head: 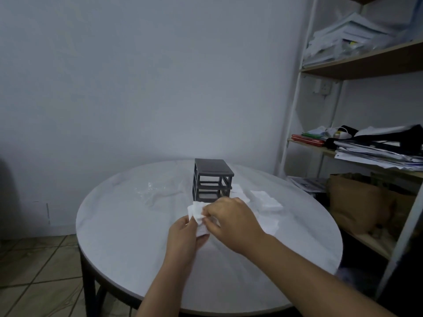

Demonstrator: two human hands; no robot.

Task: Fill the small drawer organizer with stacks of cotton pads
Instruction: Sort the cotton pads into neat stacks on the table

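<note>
Our left hand (183, 234) curls round a small stack of white cotton pads (196, 212) from below, and our right hand (231, 223) pinches the same stack from the right side with fingertips and thumb, so both hands grip it together. We hold the stack above the tabletop (128, 236), just in front of the dark grey drawer organizer (212, 176), on the side nearest us. The organizer stands upright with its open bays facing us. To its right, more loose cotton pads (266, 200) lie spread on the tabletop, some close against its base and some further out. To its left lies a crumpled piece of clear plastic wrap (148, 191). Well to the right of the organizer, beyond the tabletop's edge, stands a shelf (366, 64) piled with papers.
</note>
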